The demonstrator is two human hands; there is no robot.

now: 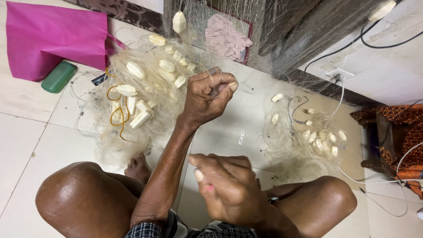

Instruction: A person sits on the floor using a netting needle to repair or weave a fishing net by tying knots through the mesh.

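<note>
I sit cross-legged on a tiled floor (26, 145). My left hand (207, 94) is raised and pinched shut on strands of a fine translucent fishing net (150, 53) that stretches up toward the wall. My right hand (229, 187) is closer to me, fingers closed on a small pink tool (209, 188), with thread hard to make out. A heap of net with several white oval floats (132, 94) and an orange cord (115, 115) lies left of my left hand. A smaller heap with floats (317, 139) lies to the right.
A magenta cloth bag (53, 35) and a green flat bottle (58, 76) lie at far left. A pinkish rag (227, 37) lies by the dark wooden frame. Black and white cables (348, 44) run along the wall. A patterned orange cloth (403, 128) is at right.
</note>
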